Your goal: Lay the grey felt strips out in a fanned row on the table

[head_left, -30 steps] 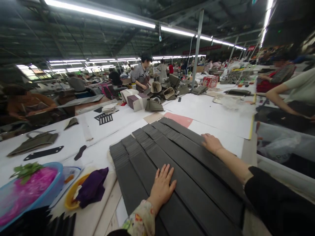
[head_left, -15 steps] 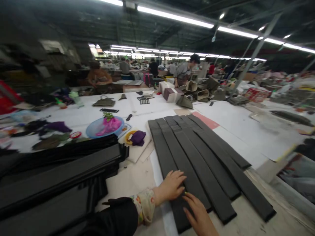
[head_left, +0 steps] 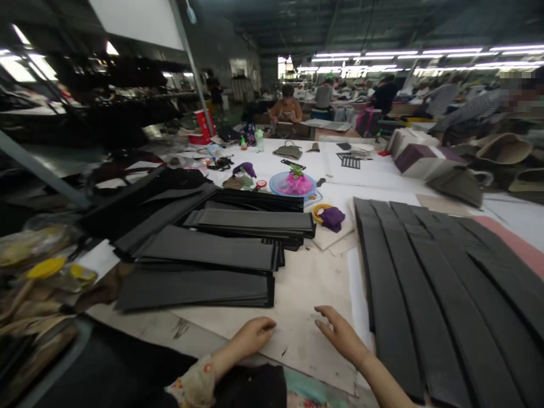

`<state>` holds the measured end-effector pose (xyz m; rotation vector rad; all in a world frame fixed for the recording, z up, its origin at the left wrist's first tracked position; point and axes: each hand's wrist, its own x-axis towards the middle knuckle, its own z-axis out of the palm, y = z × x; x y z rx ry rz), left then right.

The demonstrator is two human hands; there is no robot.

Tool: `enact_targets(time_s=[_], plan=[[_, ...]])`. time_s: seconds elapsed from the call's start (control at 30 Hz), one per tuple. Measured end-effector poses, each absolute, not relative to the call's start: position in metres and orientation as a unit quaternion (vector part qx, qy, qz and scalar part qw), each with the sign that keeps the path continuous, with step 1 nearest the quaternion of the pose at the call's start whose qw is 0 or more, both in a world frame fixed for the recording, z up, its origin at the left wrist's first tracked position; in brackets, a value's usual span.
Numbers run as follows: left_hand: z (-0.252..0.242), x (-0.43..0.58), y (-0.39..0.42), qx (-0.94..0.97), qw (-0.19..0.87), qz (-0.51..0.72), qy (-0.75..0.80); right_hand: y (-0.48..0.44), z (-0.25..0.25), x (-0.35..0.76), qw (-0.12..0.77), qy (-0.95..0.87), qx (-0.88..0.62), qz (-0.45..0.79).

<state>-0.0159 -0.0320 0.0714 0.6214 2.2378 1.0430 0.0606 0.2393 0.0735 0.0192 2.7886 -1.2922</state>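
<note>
My left hand hovers above the near part of the beige board, just below the stacks of dark grey strips; its fingers are loosely bent and hold nothing. To its right, my right hand is open, fingers apart, pointing left over the same board. Nothing lies between the two hands. Long dark grey strips lie side by side to the right of my right hand, overlapping in a row. More strips are piled in several stacks on the left.
Beyond the stacks sit a blue basin with a pink bundle, a yellow ring-shaped container and purple cloth. A purple-and-white block stands at the back right. Plastic bags crowd the left edge. People work farther back.
Both hands have left the right-hand row of strips and moved apart over the board. The view has turned left, bringing the left stacks fully into sight.
</note>
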Motion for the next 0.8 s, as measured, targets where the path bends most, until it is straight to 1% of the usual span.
enact_targets(time_s=[0.1,0.17,0.23,0.33,0.47,0.63,0.8], plan=[[0.079,-0.026,-0.067,0.117,0.307,0.484,0.811,0.215,0.089,0.015,0.043,0.906,-0.049,-0.418],[0.087,-0.035,-0.096,-0.013,0.305,0.551,0.777,0.201,0.098,-0.016,0.053,0.907,-0.050,-0.414],[0.092,-0.042,-0.126,-0.136,0.290,0.595,0.737,0.186,0.100,-0.043,0.099,0.897,-0.008,-0.430],[0.092,-0.046,-0.161,-0.247,0.263,0.646,0.673,0.163,0.092,-0.071,0.188,0.858,0.059,-0.475],[0.081,-0.051,-0.175,-0.323,0.240,0.743,0.535,0.130,0.075,-0.082,0.225,0.809,0.089,-0.535],[0.075,-0.060,-0.167,-0.363,0.233,0.766,0.477,0.112,0.069,-0.084,0.261,0.736,0.136,-0.609],[0.079,-0.060,-0.171,-0.383,0.261,0.717,0.522,0.106,0.073,-0.064,0.322,0.655,0.132,-0.670]])
